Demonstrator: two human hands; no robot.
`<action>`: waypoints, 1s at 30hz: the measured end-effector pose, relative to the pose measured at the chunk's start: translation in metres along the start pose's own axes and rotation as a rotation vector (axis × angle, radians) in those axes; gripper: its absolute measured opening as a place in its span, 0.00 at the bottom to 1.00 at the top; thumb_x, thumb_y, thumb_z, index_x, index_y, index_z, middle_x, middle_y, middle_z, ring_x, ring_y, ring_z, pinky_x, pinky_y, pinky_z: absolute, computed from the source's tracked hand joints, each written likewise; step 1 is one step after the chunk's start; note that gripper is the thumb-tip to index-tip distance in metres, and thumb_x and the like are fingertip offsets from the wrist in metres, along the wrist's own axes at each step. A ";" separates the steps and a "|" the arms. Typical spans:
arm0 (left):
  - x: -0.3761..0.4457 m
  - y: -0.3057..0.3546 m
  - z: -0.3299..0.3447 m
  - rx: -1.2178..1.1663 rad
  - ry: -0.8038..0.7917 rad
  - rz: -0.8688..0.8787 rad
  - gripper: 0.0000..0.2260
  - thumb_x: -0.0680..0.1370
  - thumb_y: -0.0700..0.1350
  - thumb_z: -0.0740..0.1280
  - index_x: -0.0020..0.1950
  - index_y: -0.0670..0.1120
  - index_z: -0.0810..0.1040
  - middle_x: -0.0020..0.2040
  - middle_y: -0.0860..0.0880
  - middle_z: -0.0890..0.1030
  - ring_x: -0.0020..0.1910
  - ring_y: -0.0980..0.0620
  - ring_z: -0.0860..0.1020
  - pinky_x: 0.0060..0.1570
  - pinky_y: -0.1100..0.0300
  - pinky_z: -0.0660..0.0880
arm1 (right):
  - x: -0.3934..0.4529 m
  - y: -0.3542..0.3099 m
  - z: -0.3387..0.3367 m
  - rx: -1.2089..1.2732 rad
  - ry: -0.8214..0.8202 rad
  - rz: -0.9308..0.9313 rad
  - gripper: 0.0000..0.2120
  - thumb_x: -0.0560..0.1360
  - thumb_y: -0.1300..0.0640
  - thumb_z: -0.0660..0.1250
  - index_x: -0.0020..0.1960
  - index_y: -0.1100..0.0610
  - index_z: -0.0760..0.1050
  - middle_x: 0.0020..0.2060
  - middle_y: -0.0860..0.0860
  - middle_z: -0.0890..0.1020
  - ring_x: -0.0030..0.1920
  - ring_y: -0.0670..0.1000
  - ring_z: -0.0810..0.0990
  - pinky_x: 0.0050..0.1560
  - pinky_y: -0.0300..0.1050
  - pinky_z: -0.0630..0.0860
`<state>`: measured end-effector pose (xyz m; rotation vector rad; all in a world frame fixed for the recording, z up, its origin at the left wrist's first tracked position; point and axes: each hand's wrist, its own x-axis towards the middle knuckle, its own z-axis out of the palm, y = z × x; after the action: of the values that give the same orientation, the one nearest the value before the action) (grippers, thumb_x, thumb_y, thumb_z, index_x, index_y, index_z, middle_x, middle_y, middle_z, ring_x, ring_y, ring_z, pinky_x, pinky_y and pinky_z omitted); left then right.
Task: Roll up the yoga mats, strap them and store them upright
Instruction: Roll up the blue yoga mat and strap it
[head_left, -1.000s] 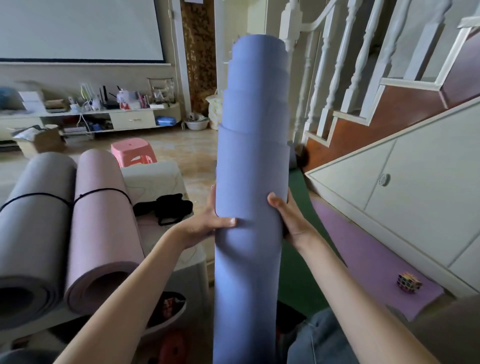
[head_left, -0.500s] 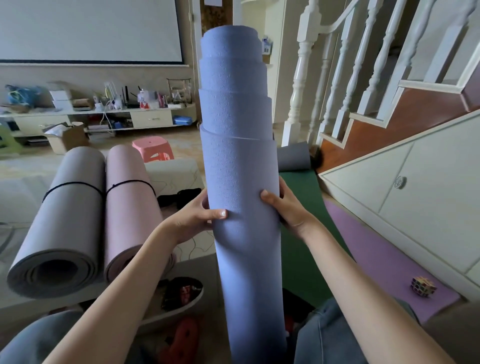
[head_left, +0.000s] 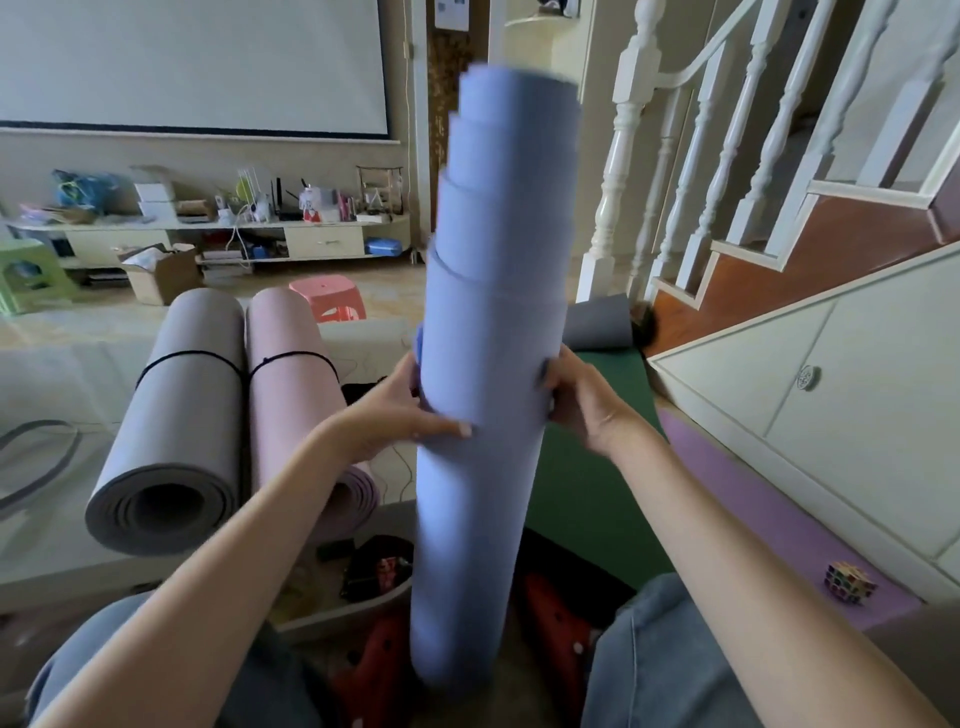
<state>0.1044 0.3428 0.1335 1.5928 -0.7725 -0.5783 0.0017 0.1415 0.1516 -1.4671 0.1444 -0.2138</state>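
Note:
A blue rolled yoga mat (head_left: 493, 332) stands upright between my knees, its inner layers telescoped out at the top. My left hand (head_left: 400, 410) grips its left side at mid-height, thumb across the front. My right hand (head_left: 582, 405) grips the right side at the same height. A grey rolled mat (head_left: 176, 410) and a pink rolled mat (head_left: 296, 395) lie side by side on the left, each bound by a black strap. A green mat (head_left: 587, 467) and a purple mat (head_left: 769, 519) lie flat on the floor to the right.
White cabinet doors (head_left: 831, 395) under the staircase (head_left: 779, 234) close off the right. A puzzle cube (head_left: 849, 582) sits on the purple mat. A pink stool (head_left: 327, 301), a cardboard box (head_left: 161, 273) and a cluttered low shelf (head_left: 208, 228) stand behind. Red slippers (head_left: 550, 623) lie by the blue mat's base.
The blue roll has tilted slightly so its top leans right. My right hand has shifted further round the roll's right side. The view has swung left and pulled back.

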 end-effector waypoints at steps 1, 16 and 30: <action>-0.002 -0.013 0.006 0.079 0.024 -0.017 0.60 0.51 0.47 0.83 0.77 0.55 0.53 0.65 0.54 0.76 0.63 0.52 0.77 0.57 0.52 0.78 | -0.002 0.010 0.001 -0.029 0.064 0.057 0.28 0.53 0.63 0.56 0.51 0.50 0.75 0.30 0.48 0.73 0.33 0.51 0.67 0.30 0.39 0.60; -0.026 -0.072 0.053 -0.001 0.101 -0.200 0.63 0.50 0.58 0.83 0.76 0.50 0.50 0.69 0.51 0.69 0.64 0.54 0.73 0.61 0.55 0.75 | -0.034 0.045 0.008 -0.050 0.214 0.186 0.11 0.57 0.58 0.56 0.34 0.48 0.74 0.26 0.42 0.69 0.33 0.47 0.64 0.35 0.42 0.58; -0.006 0.004 0.062 -0.405 0.461 -0.133 0.26 0.72 0.65 0.57 0.54 0.48 0.83 0.52 0.49 0.85 0.56 0.49 0.80 0.63 0.51 0.72 | -0.027 0.037 0.023 0.045 0.318 0.305 0.21 0.80 0.37 0.47 0.39 0.43 0.74 0.41 0.44 0.77 0.50 0.49 0.73 0.61 0.56 0.69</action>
<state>0.0537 0.3065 0.1273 1.3310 -0.1889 -0.4062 -0.0177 0.1736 0.1166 -1.3393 0.6124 -0.1989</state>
